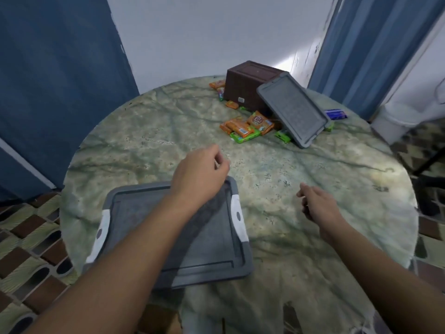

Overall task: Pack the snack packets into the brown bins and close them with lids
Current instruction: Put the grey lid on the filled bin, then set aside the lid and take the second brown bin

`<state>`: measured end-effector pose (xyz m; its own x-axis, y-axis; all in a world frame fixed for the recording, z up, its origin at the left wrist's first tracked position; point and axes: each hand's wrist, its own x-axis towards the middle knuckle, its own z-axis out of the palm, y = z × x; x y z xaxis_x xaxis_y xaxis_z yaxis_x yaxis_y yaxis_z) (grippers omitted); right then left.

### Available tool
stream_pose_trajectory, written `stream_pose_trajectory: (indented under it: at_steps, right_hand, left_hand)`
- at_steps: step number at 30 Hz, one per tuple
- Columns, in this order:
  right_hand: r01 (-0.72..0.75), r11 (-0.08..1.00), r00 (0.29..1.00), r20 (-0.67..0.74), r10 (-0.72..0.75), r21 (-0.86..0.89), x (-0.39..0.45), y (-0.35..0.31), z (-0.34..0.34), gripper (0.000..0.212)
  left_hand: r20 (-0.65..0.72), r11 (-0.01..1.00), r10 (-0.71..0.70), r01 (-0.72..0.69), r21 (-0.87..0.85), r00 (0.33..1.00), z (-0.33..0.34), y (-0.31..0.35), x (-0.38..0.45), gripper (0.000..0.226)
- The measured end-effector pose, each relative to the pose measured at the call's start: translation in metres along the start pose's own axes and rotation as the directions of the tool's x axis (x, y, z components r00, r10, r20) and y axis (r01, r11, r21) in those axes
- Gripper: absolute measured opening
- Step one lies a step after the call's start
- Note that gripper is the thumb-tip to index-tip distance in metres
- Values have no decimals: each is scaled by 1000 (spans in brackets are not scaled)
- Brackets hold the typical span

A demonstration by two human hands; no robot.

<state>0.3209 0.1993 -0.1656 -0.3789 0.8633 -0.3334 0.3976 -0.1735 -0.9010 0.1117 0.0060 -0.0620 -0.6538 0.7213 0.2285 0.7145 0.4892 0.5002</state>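
A grey lid with white side clips [216,247] lies flat at the near left of the round table, seemingly on a bin that I cannot see. My left hand [201,172] hovers over its far edge, fingers loosely curled, holding nothing. My right hand [317,204] hangs over the bare tabletop to the right, fingers relaxed and empty. At the far side a brown bin [250,85] stands upside down. A second grey lid [295,109] leans against it. Orange and green snack packets [248,127] lie in front of the bin, with more at its left [218,84].
The table [313,165] has a mottled green cloth. A blue packet [336,114] lies behind the leaning lid. Blue curtains hang at left and right, a white wall stands behind. Patterned floor tiles [29,249] surround the table.
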Motion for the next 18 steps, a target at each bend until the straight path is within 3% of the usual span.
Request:
stream_pose_trajectory:
  at_steps: [5, 7, 9, 14, 18]
  right_hand:
    - [4, 1000, 1000, -18, -3, 30, 70, -15, -40, 28]
    - [20, 1000, 1000, -15, -19, 21, 108, -23, -55, 22]
    - [20, 1000, 1000, -21, -20, 13, 155, -31, -70, 17]
    - [94, 989, 996, 14, -93, -110, 269, -58, -110, 20]
    - [192, 958, 981, 83, -178, -213, 349, -90, -127, 25]
  left_hand:
    - [74, 1000, 12, -13, 13, 997, 53, 55, 62, 20]
    - [148, 996, -48, 58, -65, 988, 84, 77, 95, 21]
    - [248, 954, -163, 216, -206, 955, 124, 98, 130, 24]
    - [408, 700, -454, 600, -387, 792, 228, 142, 200, 18]
    - [541, 336, -648, 839, -428, 536, 281, 183, 222, 24]
